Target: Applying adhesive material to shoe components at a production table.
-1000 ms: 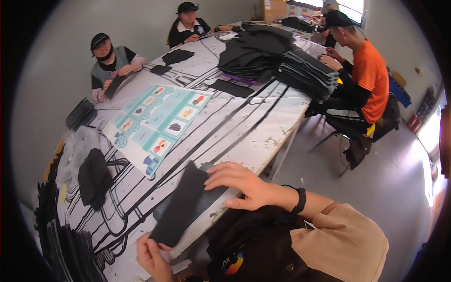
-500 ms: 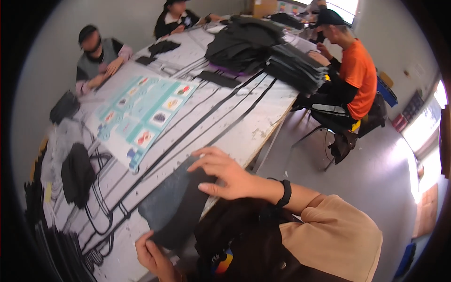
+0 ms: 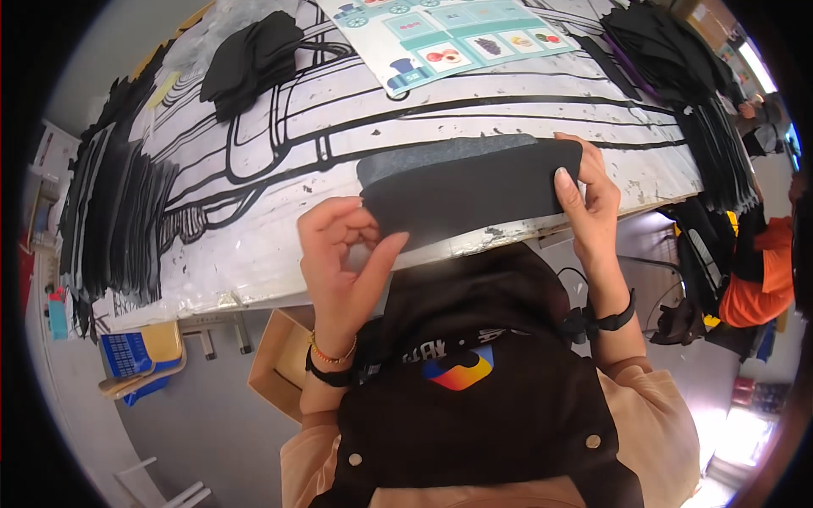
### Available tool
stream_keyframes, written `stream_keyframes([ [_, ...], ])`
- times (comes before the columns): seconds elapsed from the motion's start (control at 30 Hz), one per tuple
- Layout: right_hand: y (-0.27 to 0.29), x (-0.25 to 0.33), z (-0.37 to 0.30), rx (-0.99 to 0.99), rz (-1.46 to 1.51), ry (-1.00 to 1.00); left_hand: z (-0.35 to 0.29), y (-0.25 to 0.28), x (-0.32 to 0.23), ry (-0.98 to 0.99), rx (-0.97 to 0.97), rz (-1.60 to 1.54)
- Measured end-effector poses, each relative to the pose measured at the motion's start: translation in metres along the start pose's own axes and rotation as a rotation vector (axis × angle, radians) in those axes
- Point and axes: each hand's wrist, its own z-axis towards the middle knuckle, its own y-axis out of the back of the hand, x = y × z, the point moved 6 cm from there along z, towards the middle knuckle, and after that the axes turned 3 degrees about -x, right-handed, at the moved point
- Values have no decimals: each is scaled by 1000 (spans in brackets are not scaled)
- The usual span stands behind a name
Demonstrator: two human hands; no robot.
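Note:
A dark cloth piece, black in front with a greyer strip along its far edge, is stretched sideways over the table's near edge. My right hand grips its right end, thumb on the front and fingers behind. At its left end, my left hand has curled fingers at the edge and the thumb by the lower corner, holding it loosely. Part of the left fingertips is hard to make out.
Stacked dark cloth pieces stand at the table's left, more at the right. A folded dark bundle and a printed poster lie farther back. Below are a cardboard box and blue chair. A person in orange sits at right.
The view has swung round toward the table's near edge and its left stack. My right hand, before spread over the cloth, now grips its right end; the cloth is drawn out lengthwise between my hands.

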Motion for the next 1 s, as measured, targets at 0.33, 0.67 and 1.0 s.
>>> stream_keyframes([
  [0.33,-3,4,16,51,-74,-296,24,-7,7,82,-148,17],
  [0.67,-4,-33,4,83,-201,-94,16,-8,14,78,-120,202],
  [1.0,7,-14,-9,-2,-363,98,-9,-15,-16,-356,-202,752],
])
